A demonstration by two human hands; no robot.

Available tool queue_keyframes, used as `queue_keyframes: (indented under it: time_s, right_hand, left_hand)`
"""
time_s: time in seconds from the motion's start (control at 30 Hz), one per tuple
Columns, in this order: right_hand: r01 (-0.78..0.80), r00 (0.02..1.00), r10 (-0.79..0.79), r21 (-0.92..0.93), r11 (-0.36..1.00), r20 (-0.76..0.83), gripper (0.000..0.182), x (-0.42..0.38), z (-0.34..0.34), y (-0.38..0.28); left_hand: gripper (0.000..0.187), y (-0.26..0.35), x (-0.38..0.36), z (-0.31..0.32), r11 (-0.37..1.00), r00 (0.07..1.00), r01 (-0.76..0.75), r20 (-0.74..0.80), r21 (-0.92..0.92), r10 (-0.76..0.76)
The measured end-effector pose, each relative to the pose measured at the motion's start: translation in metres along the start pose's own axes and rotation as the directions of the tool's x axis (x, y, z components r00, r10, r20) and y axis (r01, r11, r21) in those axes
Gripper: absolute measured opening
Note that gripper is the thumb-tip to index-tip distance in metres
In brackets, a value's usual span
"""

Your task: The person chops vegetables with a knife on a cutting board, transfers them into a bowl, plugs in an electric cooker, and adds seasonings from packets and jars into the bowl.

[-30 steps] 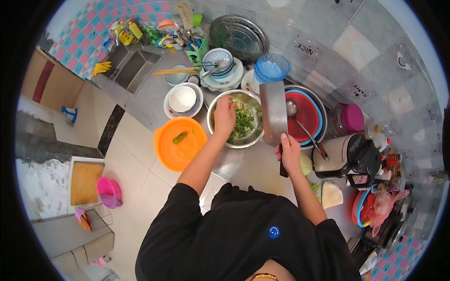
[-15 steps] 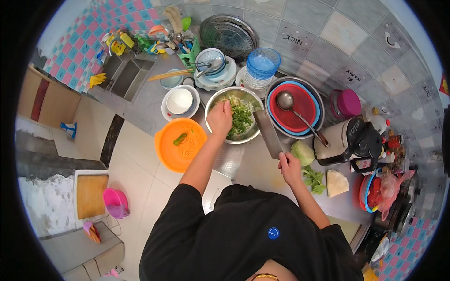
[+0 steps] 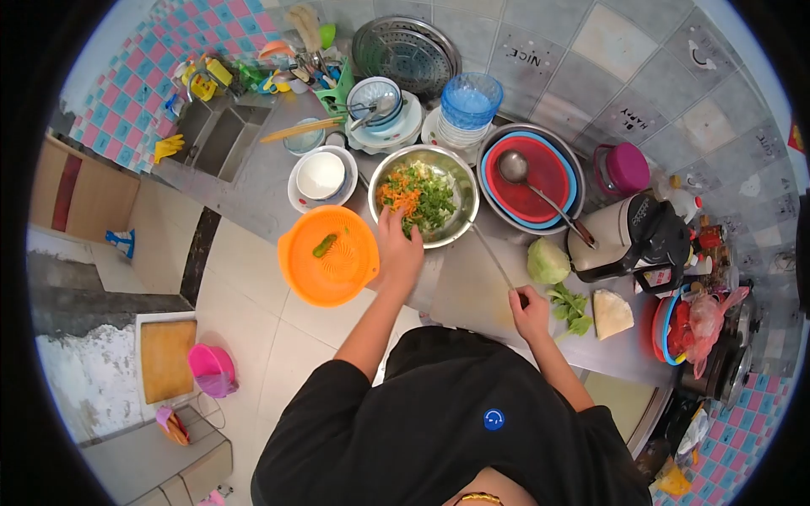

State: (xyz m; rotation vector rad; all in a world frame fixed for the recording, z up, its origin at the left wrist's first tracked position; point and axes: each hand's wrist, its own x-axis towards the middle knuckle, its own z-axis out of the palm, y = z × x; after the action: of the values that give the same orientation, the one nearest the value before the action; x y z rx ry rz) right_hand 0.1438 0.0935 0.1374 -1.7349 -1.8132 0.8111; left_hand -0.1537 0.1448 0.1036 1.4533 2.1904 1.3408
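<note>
A steel mixing bowl (image 3: 469, 184) on the counter holds chopped greens (image 3: 434, 202), shredded carrot (image 3: 402, 194) and pale chopped bits. My left hand (image 3: 400, 255) is at the bowl's near rim, fingers apart and holding nothing, with the fingertips by the food. My right hand (image 3: 529, 314) grips a cleaver (image 3: 491, 255) by its handle. The blade is turned nearly edge-on, its far end beside the bowl's right rim. Left of my left hand is an orange colander (image 3: 297, 274) with a green pepper (image 3: 324, 245) in it.
Right of the cleaver lie a cabbage (image 3: 548, 261), leafy greens (image 3: 571, 309) and a pale wedge (image 3: 612, 314). Behind them are nested basins with a ladle (image 3: 512, 167) and an appliance (image 3: 609, 229). Stacked white bowls (image 3: 321, 174) stand left of the mixing bowl; a sink (image 3: 221, 139) is farther left.
My left hand has moved from over the bowl down to its near rim and its fingers have spread. Shredded carrot now shows in the bowl. The cleaver has turned from broadside to edge-on.
</note>
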Motion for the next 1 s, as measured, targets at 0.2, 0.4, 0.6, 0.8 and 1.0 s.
queue_keyframes:
  time_s: [0.2,0.4,0.6,0.8,1.0]
  right_hand:
    - [0.080,0.989,-0.097,-0.155,0.985,-0.110,0.029,-0.030,-0.001,0.028]
    - [0.097,0.989,-0.126,-0.309,0.946,-0.076,0.040,-0.027,0.017,0.053]
    - [0.190,0.981,-0.196,-0.252,0.949,0.003,0.036,-0.002,0.044,0.058]
    - [0.230,0.956,-0.271,-0.280,0.932,-0.114,0.018,-0.016,0.027,0.063]
    - [0.050,0.969,-0.036,0.051,0.997,-0.245,0.015,-0.095,-0.063,0.090]
  left_hand:
    - [0.053,-0.003,-0.054,0.019,0.764,0.828,0.525,0.020,-0.375,-0.560]
    - [0.041,-0.006,-0.016,0.041,0.088,0.493,0.737,0.445,-0.670,-0.747]
    - [0.034,-0.074,-0.013,0.071,-0.132,0.324,0.817,0.636,-0.561,-0.701]
    - [0.024,-0.034,-0.050,0.032,-0.029,0.416,0.793,0.577,-0.608,-0.703]
    - [0.021,0.027,-0.140,-0.008,0.184,0.500,0.812,0.497,-0.553,-0.710]
